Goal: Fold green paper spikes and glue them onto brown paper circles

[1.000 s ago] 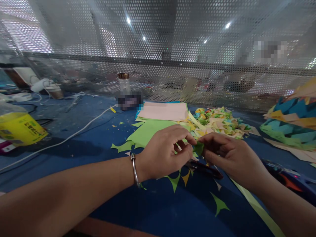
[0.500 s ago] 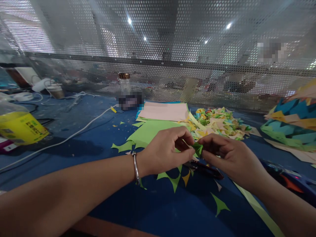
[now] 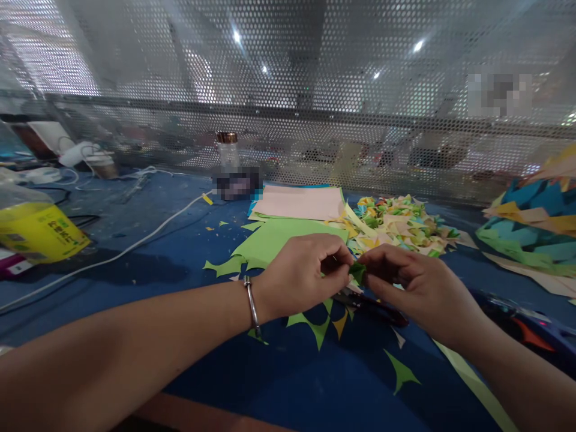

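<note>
While left hand and right hand pinch green paper just right of frame centre, it likely handles light, soft, easily creased; best hold: edges.

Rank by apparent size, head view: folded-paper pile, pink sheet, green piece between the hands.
1. Folded-paper pile
2. Pink sheet
3. Green piece, partly hidden by the fingers, yet clearly smallest of what shows

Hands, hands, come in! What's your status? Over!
Left hand and right hand pinching a small green paper piece. Dark object close beneath, partly hidden. Green scrap lying nearby. Over.
</note>
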{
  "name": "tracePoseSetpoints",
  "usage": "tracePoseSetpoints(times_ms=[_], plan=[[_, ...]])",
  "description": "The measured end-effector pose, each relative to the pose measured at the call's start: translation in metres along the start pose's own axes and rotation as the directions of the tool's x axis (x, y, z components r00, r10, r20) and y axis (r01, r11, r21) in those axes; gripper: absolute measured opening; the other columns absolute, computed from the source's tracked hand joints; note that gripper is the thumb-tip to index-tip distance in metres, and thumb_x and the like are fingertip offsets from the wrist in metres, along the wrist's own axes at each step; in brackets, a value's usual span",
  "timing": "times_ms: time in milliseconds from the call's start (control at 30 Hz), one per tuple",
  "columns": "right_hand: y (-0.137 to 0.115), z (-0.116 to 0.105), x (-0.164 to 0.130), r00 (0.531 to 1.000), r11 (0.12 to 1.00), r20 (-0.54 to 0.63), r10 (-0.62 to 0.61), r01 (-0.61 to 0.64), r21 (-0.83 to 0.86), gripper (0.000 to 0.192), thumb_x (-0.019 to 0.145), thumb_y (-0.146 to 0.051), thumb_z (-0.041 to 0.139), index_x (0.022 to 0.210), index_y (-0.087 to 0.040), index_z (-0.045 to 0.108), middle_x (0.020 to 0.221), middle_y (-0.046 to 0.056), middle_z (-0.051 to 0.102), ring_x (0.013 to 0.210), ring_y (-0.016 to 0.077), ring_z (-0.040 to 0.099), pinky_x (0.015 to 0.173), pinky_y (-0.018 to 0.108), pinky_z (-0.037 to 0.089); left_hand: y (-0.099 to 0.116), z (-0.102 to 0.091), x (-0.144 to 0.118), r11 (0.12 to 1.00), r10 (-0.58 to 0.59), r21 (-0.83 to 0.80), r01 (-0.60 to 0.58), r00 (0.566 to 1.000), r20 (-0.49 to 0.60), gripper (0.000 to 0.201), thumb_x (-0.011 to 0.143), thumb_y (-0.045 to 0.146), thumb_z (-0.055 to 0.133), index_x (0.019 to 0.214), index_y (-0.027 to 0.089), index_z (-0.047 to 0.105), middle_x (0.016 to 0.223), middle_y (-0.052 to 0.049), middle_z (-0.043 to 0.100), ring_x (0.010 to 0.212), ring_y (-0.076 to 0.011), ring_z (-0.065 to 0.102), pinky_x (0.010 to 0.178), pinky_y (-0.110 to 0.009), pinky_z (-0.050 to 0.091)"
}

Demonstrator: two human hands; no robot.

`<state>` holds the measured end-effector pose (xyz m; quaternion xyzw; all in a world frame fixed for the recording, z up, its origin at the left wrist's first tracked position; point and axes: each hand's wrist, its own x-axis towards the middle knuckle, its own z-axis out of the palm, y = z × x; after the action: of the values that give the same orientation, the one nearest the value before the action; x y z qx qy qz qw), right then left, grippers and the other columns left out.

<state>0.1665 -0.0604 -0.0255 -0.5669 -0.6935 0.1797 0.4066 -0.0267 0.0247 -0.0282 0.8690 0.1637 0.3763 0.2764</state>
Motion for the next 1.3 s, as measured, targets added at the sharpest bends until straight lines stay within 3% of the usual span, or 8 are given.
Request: tracePoseSetpoints(times_ms=[100,400,667,900,1067,1200,1300], plan=[[0.002,0.0,-0.002,1.0,0.999,0.015,0.027,-0.027,-0.017,0.015,0.085,-0.033,0.062,0.088,-0.023,0.073,0.065,-0.002,0.066,0.051,0.0129,0.053,0.045,0.024,0.041,-0.005,0.002,-0.001,0.995,0.063,0.08,-0.063,0.998,0.0,0.01,0.085,0.013,0.06,0.087,0.017,0.068,0.081,-0.003,0.072,0.07,-0.0121,0.064,0.066,-0.024,0.051],[0.019,-0.004,-0.002,0.996,0.997,0.079,0.042,-0.038,-0.062,0.018,0.094,-0.033,0.062,0.102,-0.023,0.074,0.08,0.002,0.074,0.068,0.0177,0.065,0.059,0.027,0.051,-0.007,0.009,0.001,1.0,-0.025,0.013,0.025,0.999,-0.043,0.007,0.08,0.015,0.062,0.081,0.018,0.068,0.074,-0.001,0.07,0.067,-0.0121,0.063,0.062,-0.023,0.05],[0.02,-0.002,-0.003,0.999,0.993,0.033,0.031,-0.027,-0.113,0.017,0.092,-0.036,0.066,0.099,-0.024,0.076,0.077,0.001,0.074,0.066,0.0181,0.066,0.058,0.027,0.049,-0.006,0.009,0.001,0.999,-0.051,0.006,0.051,0.998,0.044,0.005,0.078,0.013,0.065,0.08,0.017,0.067,0.077,-0.001,0.069,0.069,-0.0123,0.062,0.064,-0.023,0.048],[0.009,0.0,-0.001,0.998,0.986,0.054,-0.016,0.025,-0.164,0.018,0.092,-0.037,0.062,0.087,-0.023,0.072,0.071,0.002,0.071,0.062,0.0178,0.063,0.056,0.027,0.048,-0.004,0.009,0.002,0.958,-0.23,-0.154,0.24,0.97,0.083,0.006,0.073,0.018,0.066,0.073,0.019,0.06,0.065,0.004,0.063,0.063,-0.0113,0.056,0.057,-0.023,0.042],[0.011,-0.004,-0.003,0.996,0.984,0.088,-0.016,0.031,-0.177,0.017,0.095,-0.036,0.061,0.093,-0.024,0.073,0.075,0.001,0.072,0.064,0.0172,0.063,0.058,0.027,0.049,-0.004,0.011,0.002,0.899,-0.285,-0.319,0.3,0.954,0.092,0.006,0.069,0.017,0.065,0.073,0.019,0.061,0.067,0.004,0.063,0.062,-0.0101,0.056,0.057,-0.023,0.044],[0.011,-0.002,-0.005,0.998,0.991,0.057,0.003,0.005,-0.134,0.019,0.095,-0.039,0.063,0.092,-0.024,0.073,0.069,-0.001,0.069,0.058,0.0162,0.059,0.055,0.027,0.047,-0.005,0.014,0.003,0.814,-0.35,-0.447,0.37,0.928,0.131,0.011,0.066,0.013,0.066,0.076,0.018,0.062,0.067,0.004,0.063,0.063,-0.0094,0.057,0.059,-0.022,0.046],[0.009,0.0,-0.006,1.0,0.994,0.026,0.007,-0.004,-0.113,0.019,0.094,-0.041,0.065,0.089,-0.024,0.073,0.067,-0.001,0.067,0.056,0.016,0.057,0.053,0.026,0.045,-0.004,0.014,0.002,0.798,-0.355,-0.475,0.371,0.926,0.126,0.01,0.067,0.013,0.067,0.075,0.018,0.063,0.067,0.004,0.063,0.063,-0.0093,0.057,0.059,-0.022,0.046]])
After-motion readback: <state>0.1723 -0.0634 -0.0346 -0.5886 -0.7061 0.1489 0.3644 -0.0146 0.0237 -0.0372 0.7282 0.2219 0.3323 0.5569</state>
